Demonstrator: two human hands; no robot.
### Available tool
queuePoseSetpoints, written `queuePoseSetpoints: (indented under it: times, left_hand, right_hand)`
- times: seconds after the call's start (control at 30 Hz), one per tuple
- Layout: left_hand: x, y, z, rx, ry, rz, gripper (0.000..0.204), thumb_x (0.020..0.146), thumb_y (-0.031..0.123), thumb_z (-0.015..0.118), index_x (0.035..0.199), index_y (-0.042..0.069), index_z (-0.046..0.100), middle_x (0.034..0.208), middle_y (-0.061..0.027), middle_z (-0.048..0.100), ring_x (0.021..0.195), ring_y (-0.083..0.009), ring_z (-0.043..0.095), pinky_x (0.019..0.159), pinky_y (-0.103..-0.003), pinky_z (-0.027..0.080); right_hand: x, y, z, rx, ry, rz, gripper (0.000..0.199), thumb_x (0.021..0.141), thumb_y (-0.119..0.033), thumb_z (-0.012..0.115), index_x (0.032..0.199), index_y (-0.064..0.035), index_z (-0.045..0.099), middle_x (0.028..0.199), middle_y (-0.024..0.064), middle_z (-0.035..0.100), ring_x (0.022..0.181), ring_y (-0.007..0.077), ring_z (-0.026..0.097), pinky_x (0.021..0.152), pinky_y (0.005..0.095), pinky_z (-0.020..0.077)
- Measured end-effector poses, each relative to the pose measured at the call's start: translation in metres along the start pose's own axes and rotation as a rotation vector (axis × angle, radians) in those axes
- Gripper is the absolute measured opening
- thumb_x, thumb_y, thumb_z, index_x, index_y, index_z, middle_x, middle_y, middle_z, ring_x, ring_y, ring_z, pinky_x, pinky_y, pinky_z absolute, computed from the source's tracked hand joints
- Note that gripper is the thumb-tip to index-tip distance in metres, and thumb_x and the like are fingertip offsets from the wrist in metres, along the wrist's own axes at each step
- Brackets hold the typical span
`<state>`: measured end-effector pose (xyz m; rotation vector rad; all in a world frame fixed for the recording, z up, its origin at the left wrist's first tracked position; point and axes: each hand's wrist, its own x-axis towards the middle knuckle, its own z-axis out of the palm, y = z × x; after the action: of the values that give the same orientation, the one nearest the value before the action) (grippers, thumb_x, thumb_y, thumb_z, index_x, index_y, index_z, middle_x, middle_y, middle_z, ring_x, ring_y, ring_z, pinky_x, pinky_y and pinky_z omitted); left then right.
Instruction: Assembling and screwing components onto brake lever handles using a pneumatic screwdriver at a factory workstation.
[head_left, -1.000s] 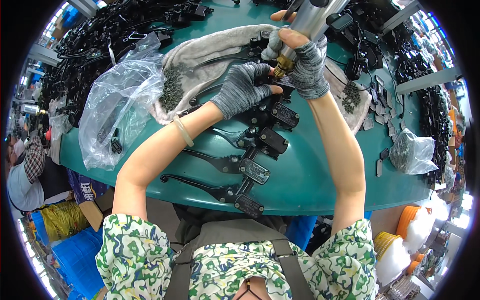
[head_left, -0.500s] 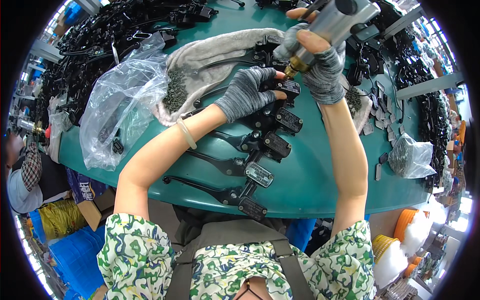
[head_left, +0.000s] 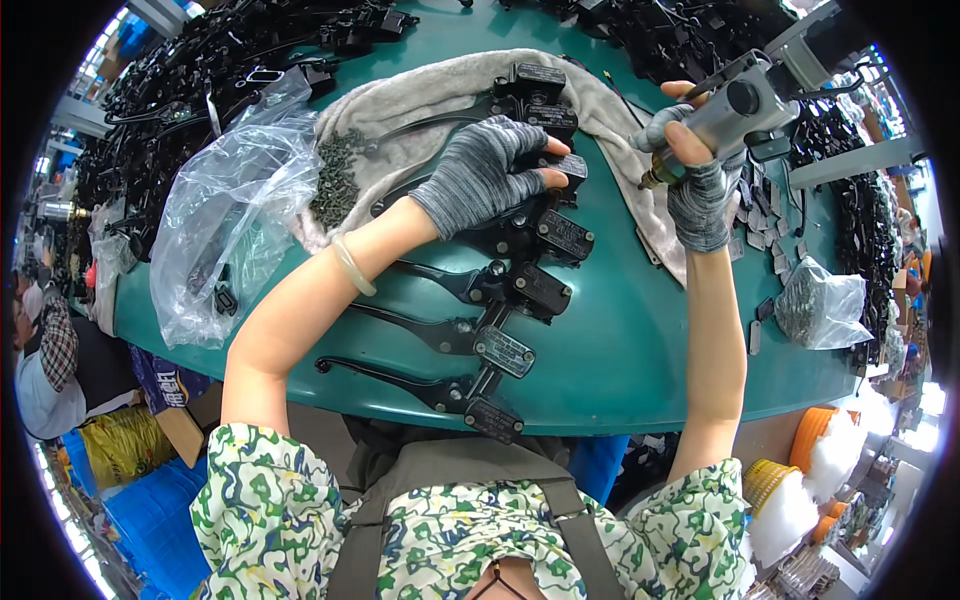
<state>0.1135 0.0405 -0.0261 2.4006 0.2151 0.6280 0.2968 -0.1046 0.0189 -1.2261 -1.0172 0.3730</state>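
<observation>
In a row on the green table (head_left: 630, 370) lie several black brake lever assemblies (head_left: 470, 285), each with a rectangular fluid reservoir. My left hand (head_left: 485, 175), in a grey fingerless glove, grips one reservoir (head_left: 572, 178) between thumb and forefinger. My right hand (head_left: 700, 180), gloved alike, is wrapped round a silver power screwdriver (head_left: 735, 118). Its brass-coloured nose (head_left: 655, 175) points down-left, to the right of the row and apart from the reservoirs. One reservoir nearer me has a silvery lid (head_left: 505, 352); the others in sight have black lids.
A light towel (head_left: 400, 95) lies under the far assemblies, with a heap of small dark screws (head_left: 337, 180) on it. Clear plastic bag (head_left: 225, 220) to the left; loose lids (head_left: 765, 225) and a filled bag (head_left: 822, 308) to the right. Black parts (head_left: 230, 60) pile along the far edge.
My right hand has drawn the screwdriver off the reservoir to the right and slightly nearer me. My left hand stays at the same reservoir, as the whole view shifts slightly.
</observation>
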Motion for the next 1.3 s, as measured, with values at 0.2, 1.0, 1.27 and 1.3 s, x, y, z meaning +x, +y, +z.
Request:
queuePoseSetpoints:
  times: [0.2, 1.0, 1.27, 1.3]
  left_hand:
    - [0.002, 0.009, -0.002, -0.164, -0.048, -0.154, 0.033, 0.076, 0.024, 0.079, 0.104, 0.009, 0.069, 0.088, -0.0065, 0.069, 0.082, -0.0160, 0.064, 0.076, -0.029, 0.050]
    - [0.077, 0.093, -0.007, 0.140, -0.061, 0.101, 0.075, 0.062, 0.039, 0.084, 0.117, 0.001, 0.048, 0.094, -0.0184, 0.065, 0.091, -0.0340, 0.065, 0.082, -0.039, 0.052]
    - [0.081, 0.092, -0.008, 0.155, -0.086, 0.000, 0.081, 0.060, 0.039, 0.084, 0.121, 0.001, 0.047, 0.098, -0.0178, 0.065, 0.092, -0.0339, 0.065, 0.084, -0.040, 0.052]
    - [0.082, 0.084, -0.006, 0.160, -0.050, 0.088, 0.080, 0.061, 0.039, 0.083, 0.122, 0.001, 0.046, 0.097, -0.0176, 0.065, 0.093, -0.0335, 0.064, 0.085, -0.040, 0.051]
  right_hand:
    - [-0.006, -0.008, -0.005, -0.021, -0.050, 0.073, 0.053, 0.077, -0.022, 0.070, 0.120, 0.0045, 0.052, 0.081, 0.0054, 0.061, 0.074, 0.0147, 0.061, 0.072, 0.0306, 0.0526]
    - [-0.019, -0.130, -0.030, -0.531, -0.120, 0.267, 0.020, 0.082, -0.023, 0.075, 0.086, -0.0040, 0.069, 0.066, -0.0004, 0.058, 0.066, 0.0052, 0.053, 0.063, 0.0229, 0.0457]
    - [-0.008, -0.099, -0.038, -0.772, -0.217, -0.219, 0.034, 0.084, -0.025, 0.073, 0.111, -0.0072, 0.063, 0.090, 0.0010, 0.063, 0.074, 0.0088, 0.058, 0.070, 0.0268, 0.0501]
    - [-0.009, -0.093, -0.036, -0.780, -0.192, -0.278, 0.037, 0.084, -0.024, 0.073, 0.115, -0.0078, 0.062, 0.094, 0.0013, 0.063, 0.074, 0.0095, 0.059, 0.071, 0.0272, 0.0506]
